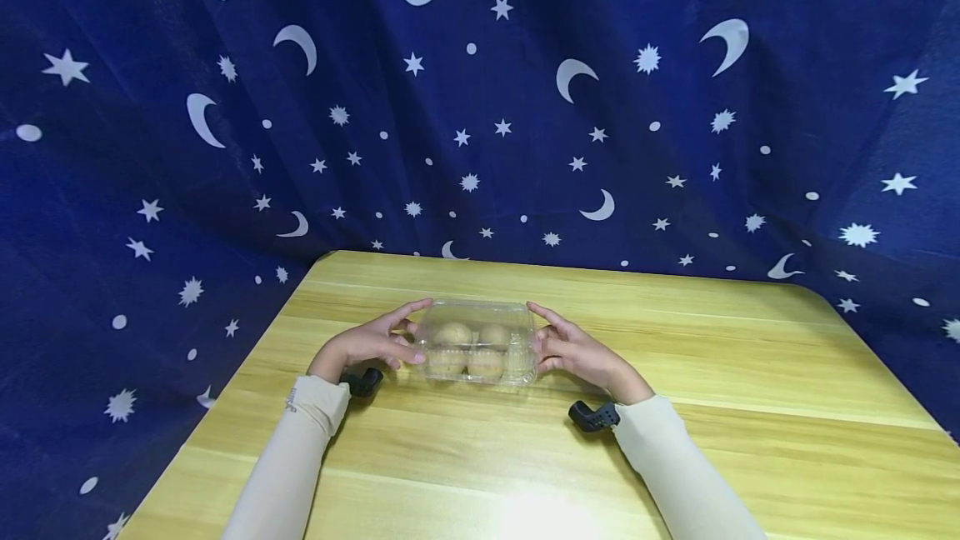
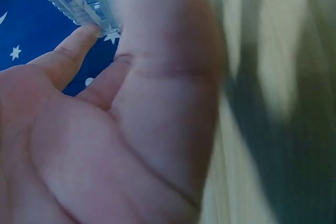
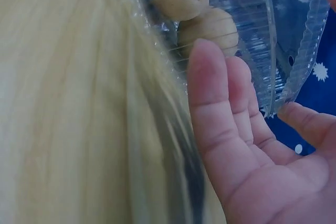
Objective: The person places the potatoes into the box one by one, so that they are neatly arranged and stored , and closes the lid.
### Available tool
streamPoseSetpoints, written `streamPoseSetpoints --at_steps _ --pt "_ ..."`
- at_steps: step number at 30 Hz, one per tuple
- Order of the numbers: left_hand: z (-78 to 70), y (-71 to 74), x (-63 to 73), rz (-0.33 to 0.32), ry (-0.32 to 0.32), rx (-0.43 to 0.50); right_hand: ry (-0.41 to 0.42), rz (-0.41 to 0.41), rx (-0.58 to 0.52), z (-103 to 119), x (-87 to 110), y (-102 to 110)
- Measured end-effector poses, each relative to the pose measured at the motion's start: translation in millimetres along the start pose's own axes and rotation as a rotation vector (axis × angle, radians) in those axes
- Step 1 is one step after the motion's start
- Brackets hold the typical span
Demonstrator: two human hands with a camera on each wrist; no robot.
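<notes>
A clear plastic box with several potatoes inside is between my two hands over the table. My left hand holds its left end, index finger along the upper corner and thumb near the front. On the opposite end my right hand grips it, with one fingertip at the upper corner and others against the side. In the right wrist view, ridged plastic edges and potatoes show beyond the fingers. Whether the lid is fastened, or the box touches the wood, I cannot tell.
The wooden table spreads around the box, with a bright glare near its front edge. A dark blue curtain with moons and stars hangs behind and to the left. Black wrist cameras sit below both hands.
</notes>
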State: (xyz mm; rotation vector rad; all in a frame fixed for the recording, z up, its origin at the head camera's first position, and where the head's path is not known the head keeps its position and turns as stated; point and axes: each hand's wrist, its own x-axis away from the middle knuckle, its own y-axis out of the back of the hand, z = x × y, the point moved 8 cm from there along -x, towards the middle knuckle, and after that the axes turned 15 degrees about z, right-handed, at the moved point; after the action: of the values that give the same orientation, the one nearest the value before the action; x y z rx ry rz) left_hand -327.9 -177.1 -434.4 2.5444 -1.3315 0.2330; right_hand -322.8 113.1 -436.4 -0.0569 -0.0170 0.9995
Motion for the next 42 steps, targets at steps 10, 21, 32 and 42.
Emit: streamPoseSetpoints --at_steps 10,21,32,42 --pt "-1.2 -2.3 -2.4 0.03 0.004 0.021 -0.061 0.018 0.002 -6 -1.7 -1" --pt "0.7 -7.2 -5.8 0.071 0.005 0.033 -0.115 0.021 0.073 -7 -5.3 -3" --pt "2.7 -8.0 -7.3 0.054 0.041 0.012 -0.212 0.073 0.067 -15 -5.7 -8" --pt "5.4 -8.9 -8.1 0.067 0.016 0.05 -0.139 0.073 -0.039 -19 -8.7 -12"
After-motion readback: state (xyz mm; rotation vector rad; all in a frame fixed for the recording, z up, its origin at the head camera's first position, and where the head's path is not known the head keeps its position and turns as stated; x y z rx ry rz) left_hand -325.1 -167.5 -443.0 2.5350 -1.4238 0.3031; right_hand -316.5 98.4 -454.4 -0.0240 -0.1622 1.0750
